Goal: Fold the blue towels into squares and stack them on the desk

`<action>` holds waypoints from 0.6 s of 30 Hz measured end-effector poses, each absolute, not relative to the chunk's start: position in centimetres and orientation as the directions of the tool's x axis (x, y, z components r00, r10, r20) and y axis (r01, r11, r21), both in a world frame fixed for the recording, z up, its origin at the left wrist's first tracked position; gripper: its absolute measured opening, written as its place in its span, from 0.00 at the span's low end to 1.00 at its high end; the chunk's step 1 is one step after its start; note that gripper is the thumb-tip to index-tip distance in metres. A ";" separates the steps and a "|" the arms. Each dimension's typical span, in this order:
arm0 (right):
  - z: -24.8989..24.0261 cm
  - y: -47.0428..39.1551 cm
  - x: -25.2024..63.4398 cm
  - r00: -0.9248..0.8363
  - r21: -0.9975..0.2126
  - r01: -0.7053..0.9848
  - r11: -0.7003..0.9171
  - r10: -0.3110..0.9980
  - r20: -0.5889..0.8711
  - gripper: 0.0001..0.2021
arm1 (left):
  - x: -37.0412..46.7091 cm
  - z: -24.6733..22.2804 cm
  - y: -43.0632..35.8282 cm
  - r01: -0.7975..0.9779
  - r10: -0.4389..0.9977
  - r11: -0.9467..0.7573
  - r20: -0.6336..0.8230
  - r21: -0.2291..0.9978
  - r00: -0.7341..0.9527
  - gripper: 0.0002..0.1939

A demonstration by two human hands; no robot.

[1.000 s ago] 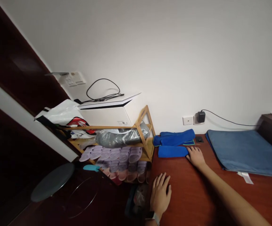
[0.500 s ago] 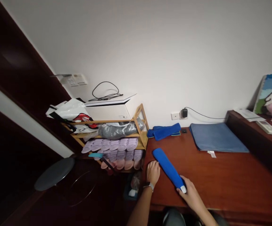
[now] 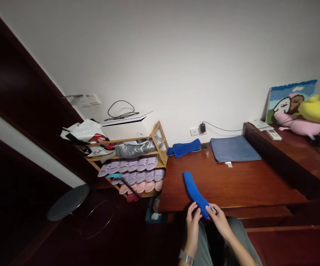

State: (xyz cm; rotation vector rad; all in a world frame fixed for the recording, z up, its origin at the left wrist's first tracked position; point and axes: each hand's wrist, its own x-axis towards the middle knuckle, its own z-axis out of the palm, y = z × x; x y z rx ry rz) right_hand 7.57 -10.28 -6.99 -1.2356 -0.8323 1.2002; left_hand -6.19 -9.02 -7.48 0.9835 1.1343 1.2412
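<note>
A long, narrow folded blue towel (image 3: 193,189) slants over the front edge of the reddish-brown wooden table (image 3: 232,188). Its far end lies on the tabletop; its near end is in my hands above my lap. My right hand (image 3: 220,221) pinches that near end at the right side, by a small white tag. On the other side, the fingers of my left hand (image 3: 193,221) curl against the towel's edge, with a watch on that wrist. Further back, other folded blue towels (image 3: 187,147) lie stacked near the wall, left of a flat grey-blue cloth (image 3: 234,149).
Left of the table stands a wooden rack (image 3: 160,147) with lilac and pink slippers (image 3: 133,164). A round stool (image 3: 68,201) is further left. On the raised ledge at right are a remote (image 3: 273,134) and plush toys (image 3: 301,123). A charger (image 3: 202,127) is plugged into the wall.
The towel's near end has come toward me, past the table edge. My left hand has left the tabletop and moved onto the towel. The view has swung right, showing more of the ledge.
</note>
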 end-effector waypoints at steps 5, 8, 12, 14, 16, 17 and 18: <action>-4.0 -10.2 8.7 0.134 -0.927 -0.345 -0.143 0.971 -0.200 0.31 | -5.5 -6.0 -8.8 -0.219 0.995 0.066 -0.081 0.974 -0.061 0.30; -2.7 -9.9 9.5 0.028 -0.925 -0.344 -0.163 0.983 -0.183 0.30 | -5.1 -5.5 -8.7 -0.237 0.995 0.065 -0.082 0.969 -0.059 0.31; -2.5 -10.2 10.5 -0.003 -0.941 -0.305 -0.148 0.988 -0.154 0.31 | -4.2 -4.9 -8.6 -0.312 0.994 0.094 -0.106 0.945 -0.020 0.31; -2.9 -10.6 10.9 0.028 -0.946 -0.292 -0.143 0.987 -0.157 0.33 | -3.6 -4.6 -8.6 -0.315 0.995 0.089 -0.096 0.945 -0.006 0.32; -3.1 -10.9 11.2 0.045 -0.961 -0.253 -0.108 0.991 -0.124 0.34 | -3.3 -4.4 -8.6 -0.286 0.998 0.050 -0.056 0.957 -0.011 0.32; -3.2 -11.0 11.4 0.047 -0.973 -0.219 -0.076 0.995 -0.089 0.34 | -3.2 -4.3 -8.5 -0.261 0.999 0.027 -0.033 0.965 -0.018 0.32; -3.1 -11.1 11.6 0.051 -0.983 -0.177 -0.039 0.998 -0.048 0.34 | -3.1 -4.1 -8.4 -0.231 1.000 0.006 -0.012 0.973 -0.024 0.32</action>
